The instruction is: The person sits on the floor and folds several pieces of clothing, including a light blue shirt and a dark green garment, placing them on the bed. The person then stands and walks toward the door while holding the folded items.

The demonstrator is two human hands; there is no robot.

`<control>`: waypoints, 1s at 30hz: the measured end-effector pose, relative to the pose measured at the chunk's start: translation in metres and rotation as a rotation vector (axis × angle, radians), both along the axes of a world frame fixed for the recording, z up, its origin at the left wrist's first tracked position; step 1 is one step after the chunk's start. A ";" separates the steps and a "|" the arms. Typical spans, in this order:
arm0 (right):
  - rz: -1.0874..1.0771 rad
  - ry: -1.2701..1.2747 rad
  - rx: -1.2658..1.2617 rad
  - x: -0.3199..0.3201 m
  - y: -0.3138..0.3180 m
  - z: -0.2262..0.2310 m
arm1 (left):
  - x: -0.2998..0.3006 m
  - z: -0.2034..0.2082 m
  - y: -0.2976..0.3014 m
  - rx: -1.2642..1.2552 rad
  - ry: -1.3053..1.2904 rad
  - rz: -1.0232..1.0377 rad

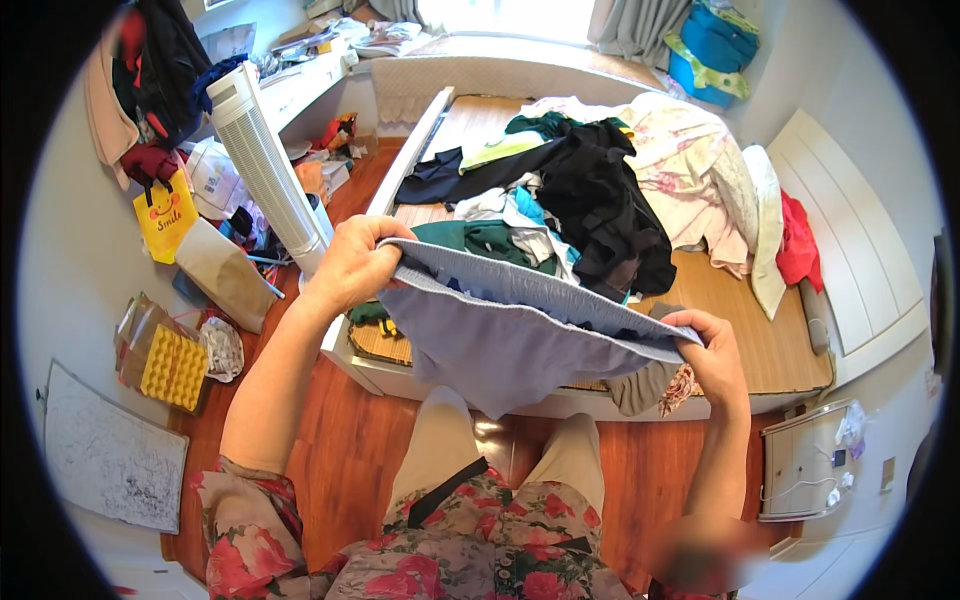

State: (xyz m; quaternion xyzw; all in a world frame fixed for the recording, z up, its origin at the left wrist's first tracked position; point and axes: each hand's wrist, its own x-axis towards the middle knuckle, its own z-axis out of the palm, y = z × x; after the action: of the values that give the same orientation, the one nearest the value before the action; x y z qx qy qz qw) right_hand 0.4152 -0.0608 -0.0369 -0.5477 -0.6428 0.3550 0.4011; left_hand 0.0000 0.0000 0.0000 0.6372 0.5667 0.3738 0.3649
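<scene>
A pair of grey-blue shorts point(490, 340) with a gathered elastic waistband is stretched out in front of me, its opening facing up. My left hand point(358, 265) is closed on the left end of the waistband. At the right end, lower down, my right hand point(708, 358) pinches the band between thumb and fingers. Behind the shorts, a heap of clothes lies on the bed: black clothing point(610, 200), a dark green garment point(480, 238) and white clothing point(515, 215). A grey-brown cloth point(640, 388) hangs over the bed's near edge, partly hidden by the shorts.
The bed point(740, 345) has a pale quilt point(690, 150), a red cloth point(797, 240) and a white headboard point(850, 240). To the left stand a tower fan point(265, 165), a yellow bag point(168, 218), a paper bag point(225, 270) and a whiteboard point(110, 445). A white cabinet point(805, 465) is at right.
</scene>
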 end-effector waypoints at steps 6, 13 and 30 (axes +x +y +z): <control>0.206 -0.171 -0.261 -0.008 -0.029 -0.009 | 0.001 -0.013 -0.015 -0.018 -0.028 -0.082; 0.126 -0.807 -0.139 -0.033 -0.047 -0.057 | 0.012 -0.022 -0.031 0.357 0.304 -0.293; 0.009 -0.265 0.137 -0.005 -0.049 -0.045 | -0.003 -0.043 -0.024 -0.225 0.026 -0.174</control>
State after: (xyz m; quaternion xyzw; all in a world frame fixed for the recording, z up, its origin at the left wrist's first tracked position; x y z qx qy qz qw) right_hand 0.4102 -0.1096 -0.0818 -0.5583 -0.7151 0.2367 0.3478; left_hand -0.0035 -0.0242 -0.0427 0.6436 0.5525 0.2664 0.4577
